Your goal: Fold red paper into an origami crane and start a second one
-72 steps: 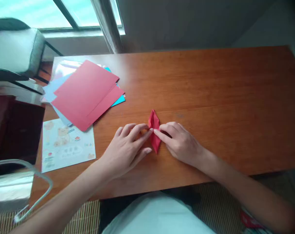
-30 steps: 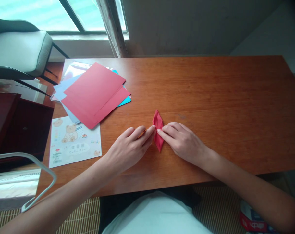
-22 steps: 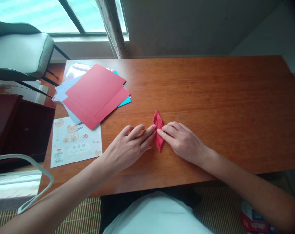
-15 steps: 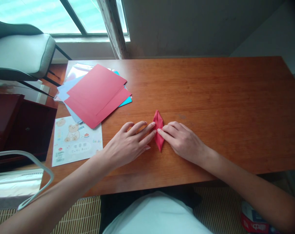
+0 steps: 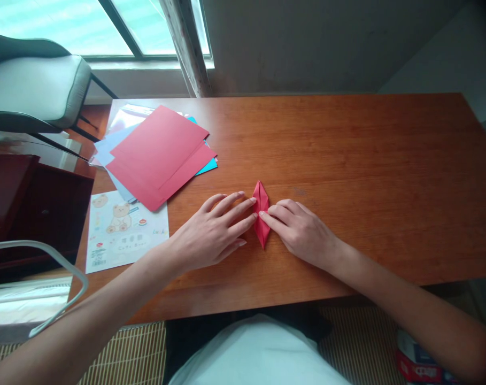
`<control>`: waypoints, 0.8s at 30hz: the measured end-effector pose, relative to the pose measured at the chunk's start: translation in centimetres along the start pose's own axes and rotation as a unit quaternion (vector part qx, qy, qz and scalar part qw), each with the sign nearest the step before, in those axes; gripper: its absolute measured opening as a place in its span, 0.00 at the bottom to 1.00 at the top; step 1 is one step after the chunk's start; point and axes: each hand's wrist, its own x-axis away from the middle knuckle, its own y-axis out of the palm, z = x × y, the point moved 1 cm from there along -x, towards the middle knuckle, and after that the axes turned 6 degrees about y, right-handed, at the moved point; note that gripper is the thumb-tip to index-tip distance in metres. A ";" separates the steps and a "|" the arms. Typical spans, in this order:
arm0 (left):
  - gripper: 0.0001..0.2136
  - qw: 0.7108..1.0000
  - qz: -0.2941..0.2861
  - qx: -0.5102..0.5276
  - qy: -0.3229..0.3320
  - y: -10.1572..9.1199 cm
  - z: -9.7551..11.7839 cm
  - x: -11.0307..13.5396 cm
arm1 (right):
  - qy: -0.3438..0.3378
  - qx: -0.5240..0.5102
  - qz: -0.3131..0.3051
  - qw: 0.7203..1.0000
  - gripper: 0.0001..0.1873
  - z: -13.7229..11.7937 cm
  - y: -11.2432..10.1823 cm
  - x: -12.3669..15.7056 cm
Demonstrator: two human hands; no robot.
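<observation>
A piece of red origami paper (image 5: 261, 225), folded into a narrow diamond with a lengthwise middle crease, lies flat on the wooden table in front of me. My left hand (image 5: 214, 230) has its fingers spread, with two fingertips touching the paper's left edge. From the other side, my right hand (image 5: 302, 230) has its fingers curled together, and a fingertip presses on the paper near its middle. The curled fingers hide part of the paper's right edge.
Red sheets (image 5: 158, 155) lie stacked over blue and pale sheets at the table's back left. Nearer me is a white sheet with printed bears (image 5: 126, 232). A grey chair (image 5: 34, 85) stands beyond the left edge. A white cable (image 5: 62, 262) loops near my left forearm.
My left hand's fingers have shifted very slightly along the paper's left edge. My right hand and the folded paper stay almost exactly where they were.
</observation>
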 end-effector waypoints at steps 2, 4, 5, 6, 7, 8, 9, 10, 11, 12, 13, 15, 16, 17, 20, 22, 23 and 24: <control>0.22 1.000 0.003 0.016 0.000 0.0 -0.1 0.1 | 0.000 0.000 0.002 1.000 0.18 0.0 0.0 0.0; 0.24 1.000 0.010 0.028 0.003 0.0 -0.3 0.2 | 0.001 -0.002 0.003 1.000 0.18 0.0 0.0 0.0; 0.25 0.999 0.013 0.031 0.007 0.1 -0.5 0.3 | 0.002 -0.004 0.003 1.000 0.18 0.0 0.0 0.0; 0.26 0.999 0.015 0.033 0.011 0.1 -0.6 0.3 | 0.003 -0.006 0.003 1.000 0.18 0.0 0.0 0.0; 0.27 0.999 0.015 0.032 0.017 0.1 -0.7 0.4 | 0.005 -0.007 0.003 1.000 0.18 0.0 0.0 0.0; 0.28 0.999 0.014 0.031 0.022 0.1 -0.9 0.5 | 0.007 -0.009 0.004 1.000 0.18 0.0 0.0 0.0; 0.27 0.999 0.014 0.029 0.028 0.1 -1.0 0.5 | 0.009 -0.008 0.005 1.000 0.19 -0.1 0.0 0.0; 0.27 0.999 0.012 0.026 0.032 0.1 -1.1 0.6 | 0.010 -0.006 0.005 1.000 0.19 -0.1 0.0 0.0; 0.26 0.999 0.010 0.025 0.035 0.1 -1.2 0.6 | 0.012 -0.003 0.004 1.000 0.19 -0.1 0.0 0.0; 0.25 0.999 0.009 0.024 0.038 0.0 -1.3 0.6 | 0.013 0.002 0.002 1.000 0.19 -0.2 0.0 0.0; 0.24 0.999 0.009 0.024 0.038 -0.1 -1.3 0.6 | 0.013 0.007 0.000 1.000 0.19 -0.2 -0.1 0.0; 0.22 0.999 0.013 0.028 0.038 -0.3 -1.2 0.5 | 0.014 0.013 -0.004 1.000 0.19 -0.3 -0.1 0.0; 0.22 0.999 0.017 0.031 0.038 -0.4 -1.2 0.5 | 0.015 0.014 -0.005 1.000 0.19 -0.3 -0.2 0.0; 0.22 0.998 0.022 0.033 0.038 -0.5 -1.1 0.5 | 0.016 0.013 -0.006 1.000 0.19 -0.4 -0.2 -0.1; 0.21 0.998 0.023 0.031 0.041 -0.7 -0.9 0.4 | 0.020 0.008 -0.007 1.000 0.19 -0.4 -0.2 -0.1; 0.21 0.998 0.018 0.028 0.047 -0.8 -0.8 0.4 | 0.021 0.003 -0.006 1.000 0.19 -0.4 -0.2 0.0; 0.21 0.998 0.016 0.026 0.049 -0.8 -0.7 0.4 | 0.022 0.001 -0.005 1.000 0.20 -0.4 -0.2 0.0; 0.21 0.998 0.013 0.025 0.050 -0.8 -0.7 0.4 | 0.023 0.000 -0.004 1.000 0.20 -0.4 -0.2 0.0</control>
